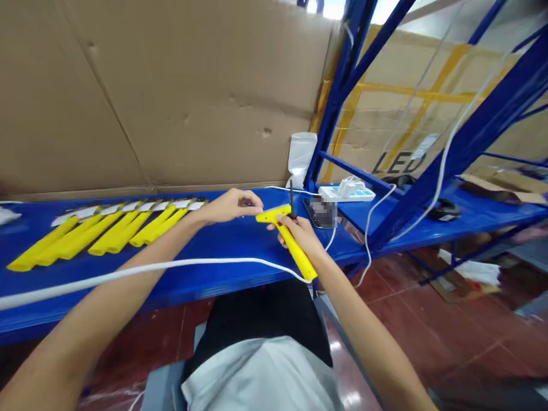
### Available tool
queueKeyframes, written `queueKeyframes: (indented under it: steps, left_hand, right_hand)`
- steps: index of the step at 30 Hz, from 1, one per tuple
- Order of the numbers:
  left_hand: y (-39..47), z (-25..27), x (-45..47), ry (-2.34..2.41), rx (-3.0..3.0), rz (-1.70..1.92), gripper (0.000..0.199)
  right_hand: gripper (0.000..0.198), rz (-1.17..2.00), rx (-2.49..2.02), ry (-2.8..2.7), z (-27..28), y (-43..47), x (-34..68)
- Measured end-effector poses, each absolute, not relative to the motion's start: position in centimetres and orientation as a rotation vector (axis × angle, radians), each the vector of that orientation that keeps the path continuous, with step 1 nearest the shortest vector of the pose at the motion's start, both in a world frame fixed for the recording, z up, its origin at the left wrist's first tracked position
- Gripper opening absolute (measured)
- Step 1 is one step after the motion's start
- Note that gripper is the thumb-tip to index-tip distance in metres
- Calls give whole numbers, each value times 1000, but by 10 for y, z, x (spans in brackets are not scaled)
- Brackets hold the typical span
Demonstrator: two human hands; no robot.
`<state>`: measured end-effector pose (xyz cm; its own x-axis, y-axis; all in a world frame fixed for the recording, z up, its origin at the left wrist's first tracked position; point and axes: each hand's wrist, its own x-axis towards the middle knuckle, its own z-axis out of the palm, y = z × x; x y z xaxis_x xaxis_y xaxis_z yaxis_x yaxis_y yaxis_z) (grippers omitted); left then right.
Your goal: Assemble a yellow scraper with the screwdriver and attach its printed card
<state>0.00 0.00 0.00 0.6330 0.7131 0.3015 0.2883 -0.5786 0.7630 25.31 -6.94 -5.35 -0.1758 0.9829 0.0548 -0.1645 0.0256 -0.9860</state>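
My right hand (302,233) is wrapped round a yellow T-shaped scraper (297,250), its thumb lying near where the handle meets the head. The handle slants down toward me, and small dark spots show along the crosspiece. A thin black rod-like tool (291,197) sticks up just behind the head, close to my right fingers; whether they hold it I cannot tell. Just left of the crosspiece, my left hand (233,205) is closed with its fingers curled. Anything pinched in it is too small to make out.
Several yellow scrapers (105,231) lie in a row at left on the blue bench (231,242). A white cable (184,263) crosses in front of my arms. Behind my right hand are a phone (321,212), a power strip (359,195) and a blue frame post (338,94).
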Motion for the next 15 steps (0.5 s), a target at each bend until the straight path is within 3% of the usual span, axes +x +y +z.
queueKeyframes:
  steps: [15]
  left_hand:
    - [-12, -5, 15, 779, 1915, 731, 39]
  right_hand:
    - [54, 1358, -999, -1242, -50, -75, 249]
